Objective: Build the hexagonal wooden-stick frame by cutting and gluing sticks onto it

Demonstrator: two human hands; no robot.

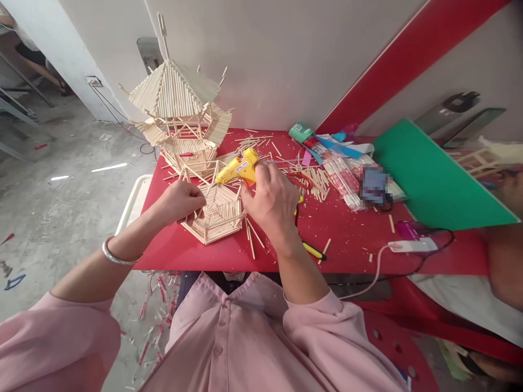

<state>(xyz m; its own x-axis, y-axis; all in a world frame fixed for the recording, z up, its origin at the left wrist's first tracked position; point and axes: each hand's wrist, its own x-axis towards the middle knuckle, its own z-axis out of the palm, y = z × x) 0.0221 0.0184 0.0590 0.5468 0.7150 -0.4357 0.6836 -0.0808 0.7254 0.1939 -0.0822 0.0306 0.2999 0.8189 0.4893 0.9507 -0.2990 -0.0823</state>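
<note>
My right hand point(272, 198) is wrapped round a yellow glue gun point(241, 167), its nozzle pointing left and down over a flat polygonal base of wooden sticks point(220, 218). My left hand point(183, 202) is pinched at the left side of that base; whatever its fingertips hold is too small to make out. Thin sticks rise from the base's rim near both hands. Behind it stands a tiered pavilion model point(175, 98) made of the same pale sticks.
On the red table point(347, 245) lie loose sticks point(253, 142), a yellow cutter point(314, 250), plastic stick packets point(341, 177) and a white power strip point(412, 245). A green board point(441, 179) leans at the right, beside another person's arm point(504, 245).
</note>
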